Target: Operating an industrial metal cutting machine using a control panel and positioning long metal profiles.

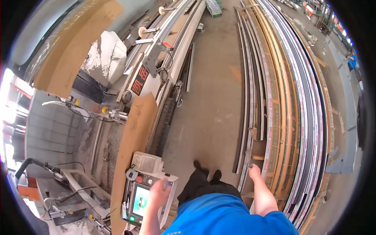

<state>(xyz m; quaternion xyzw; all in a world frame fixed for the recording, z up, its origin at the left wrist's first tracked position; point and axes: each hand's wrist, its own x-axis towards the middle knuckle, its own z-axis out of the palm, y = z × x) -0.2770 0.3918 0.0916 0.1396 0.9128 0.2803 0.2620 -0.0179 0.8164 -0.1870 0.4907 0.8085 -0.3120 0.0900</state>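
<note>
My left hand (159, 192), smeared by motion, is over the right side of a control panel (171, 184) with a lit touchscreen (140, 200), a red button and a glowing green button. Its fingers cannot be made out. To the right, my right hand (253, 170) is closed, its fingers curled beside the near ends of long dark and silver profile strips (244, 149). A thin greyish strip end (247, 156) lies right at its fingertips. Whatever the fingers hold, if anything, is too small to tell.
A long machine bed (172, 51) with rollers and clamps runs away on the left, brown cardboard (137, 121) along its side. Stacked long profiles (309, 117) fill the right. Concrete floor (211, 86) lies between them. A wrapped green bundle (214, 8) is at the far end.
</note>
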